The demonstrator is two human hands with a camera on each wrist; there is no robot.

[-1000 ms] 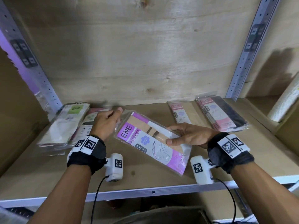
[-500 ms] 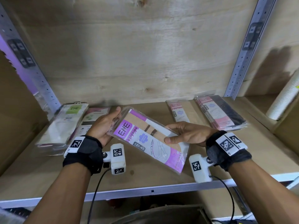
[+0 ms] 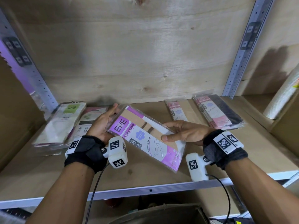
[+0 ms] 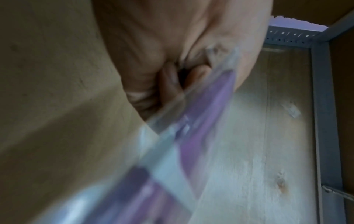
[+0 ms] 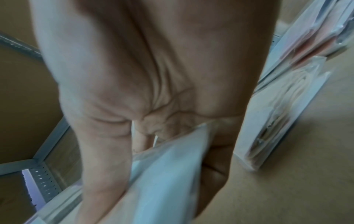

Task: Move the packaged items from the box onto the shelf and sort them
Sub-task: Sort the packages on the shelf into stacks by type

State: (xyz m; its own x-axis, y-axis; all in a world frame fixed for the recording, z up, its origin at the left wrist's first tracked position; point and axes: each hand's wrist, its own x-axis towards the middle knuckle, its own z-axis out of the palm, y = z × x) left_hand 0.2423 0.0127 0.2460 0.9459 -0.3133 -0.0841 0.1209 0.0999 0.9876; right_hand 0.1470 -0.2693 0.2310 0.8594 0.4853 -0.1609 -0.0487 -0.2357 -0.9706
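Note:
A purple-and-white ENE stocking package (image 3: 142, 138) is held tilted above the wooden shelf (image 3: 161, 177), its labelled face toward me. My left hand (image 3: 105, 120) grips its upper left end, fingers behind it. My right hand (image 3: 171, 132) pinches its right edge, thumb on the face and fingers underneath. The left wrist view shows my left hand (image 4: 172, 45) curled at the package (image 4: 201, 113), which is blurred. In the right wrist view my right hand (image 5: 143, 75) clasps the pale edge of the package (image 5: 172, 166).
Green-labelled packs (image 3: 64, 120) lie at the shelf's left. A pink pack (image 3: 177, 110) and a pink-and-dark stack (image 3: 216, 113) lie at the back right. A white ribbed roll (image 3: 283, 97) leans at far right. A box (image 3: 161, 214) sits below the shelf edge.
The purple package has risen off the shelf and tipped its face toward me. My left hand turned under its upper end; my right hand kept its pinch and rose with it.

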